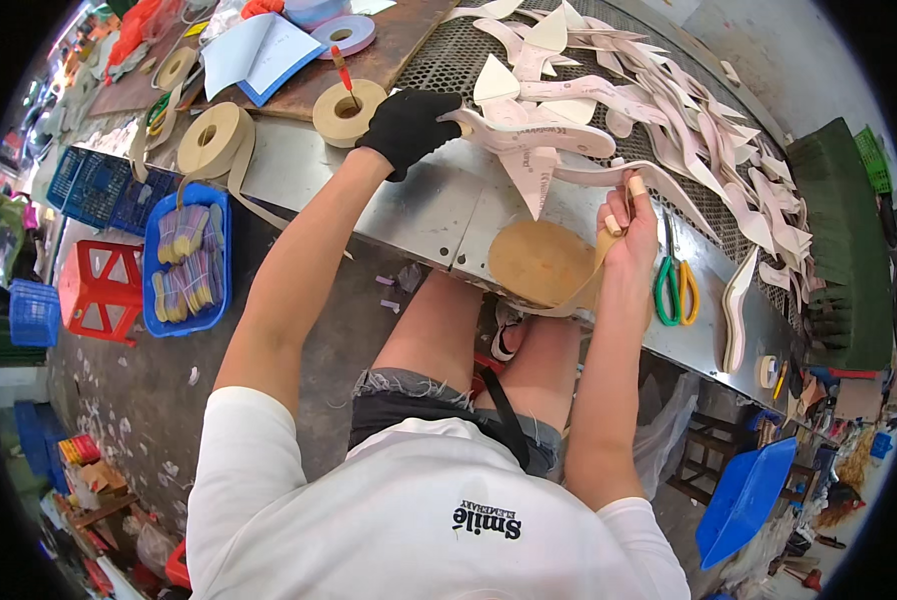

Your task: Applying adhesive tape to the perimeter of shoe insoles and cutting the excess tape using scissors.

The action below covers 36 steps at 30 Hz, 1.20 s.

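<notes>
My left hand (411, 128), in a black glove, is closed on the end of pale pink shoe insole pieces (554, 137) fanned out above the metal tabletop. Tan wraps cover fingertips of my bare right hand (631, 228), whose fingers are curled at the edge of a long insole piece. From this hand a strip of tan tape (597, 272) hangs toward my lap; the exact grip is partly hidden by the fingers. Scissors (677, 290) with green and yellow handles lie just right of that hand. A round tan disc (541, 262) rests at the table's near edge.
Insole pieces (669, 120) pile up on the perforated mesh (437, 62). Left stand tape rolls (209, 138) (337, 125), one holding a red-handled tool (343, 70). A blue basket (191, 325) of bundled pieces and a red stool (104, 290) are lower left; stacked insoles (736, 315) lie right.
</notes>
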{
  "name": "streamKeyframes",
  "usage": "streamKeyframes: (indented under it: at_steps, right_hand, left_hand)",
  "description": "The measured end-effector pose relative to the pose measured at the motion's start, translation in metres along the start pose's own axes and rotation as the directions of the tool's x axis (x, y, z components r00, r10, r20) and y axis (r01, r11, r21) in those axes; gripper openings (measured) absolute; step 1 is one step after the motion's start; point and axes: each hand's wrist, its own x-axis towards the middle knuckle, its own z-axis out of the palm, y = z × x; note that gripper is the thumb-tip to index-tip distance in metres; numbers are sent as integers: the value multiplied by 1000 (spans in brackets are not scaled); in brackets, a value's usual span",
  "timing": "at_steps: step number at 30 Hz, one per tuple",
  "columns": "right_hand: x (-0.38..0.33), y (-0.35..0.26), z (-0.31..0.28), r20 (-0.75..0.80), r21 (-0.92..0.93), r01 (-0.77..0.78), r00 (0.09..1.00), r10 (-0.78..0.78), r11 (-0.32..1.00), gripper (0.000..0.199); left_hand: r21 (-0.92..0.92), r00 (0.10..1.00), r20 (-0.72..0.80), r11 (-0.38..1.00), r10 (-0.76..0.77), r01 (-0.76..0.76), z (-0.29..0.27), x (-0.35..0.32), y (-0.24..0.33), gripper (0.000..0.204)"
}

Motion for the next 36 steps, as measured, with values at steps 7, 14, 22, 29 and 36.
streamKeyframes:
  at_steps: [7,14,22,29,36]
  right_hand:
    - [27,-36,-44,-113,-120,49,992,-63,992,14]
    - [9,-23,17,11,-418,-11,1000,17,908,21]
    - [17,-17,30,73,-405,-78,990,117,911,16]
    - [23,0,-4,333,-181,-191,911,243,965,15]
    - [29,8,-6,401,-110,-80,908,118,991,15]
  left_hand:
    - [146,993,-93,985,-77,90,-14,-10,-26,46]
    - [137,897,7,888,443,-439,35,-52,77,81]
    - [146,858,-302,910,415,-389,91,-48,82,65]
    - [150,780,-345,851,522,-503,44,-10,70,40]
    - [-25,863,-272,893,426,-449,24,10,64,41]
